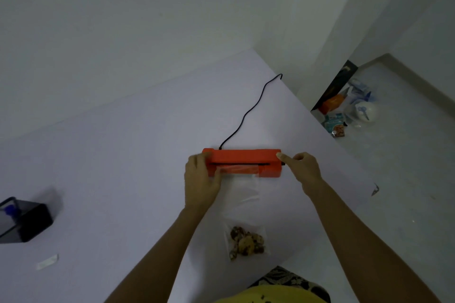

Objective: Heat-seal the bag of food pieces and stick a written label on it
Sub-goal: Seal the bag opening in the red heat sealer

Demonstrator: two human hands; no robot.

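An orange heat sealer (242, 158) lies across the white table (123, 155), its black cord running off to the back. A clear plastic bag (242, 194) stretches from the sealer's slot toward me, with brown food pieces (247, 242) bunched at its near end. My left hand (202, 179) rests on the sealer's left end, fingers over the top and thumb near the bag's mouth. My right hand (302, 167) touches the sealer's right end with a fingertip on its top corner. A small white label strip (47, 261) lies on the table at the near left.
A black box-shaped holder (27, 221) with a blue-capped pen in it stands at the left. On the floor to the right lie several packets and plastic bags (352, 108). The table's right edge runs diagonally close to the sealer.
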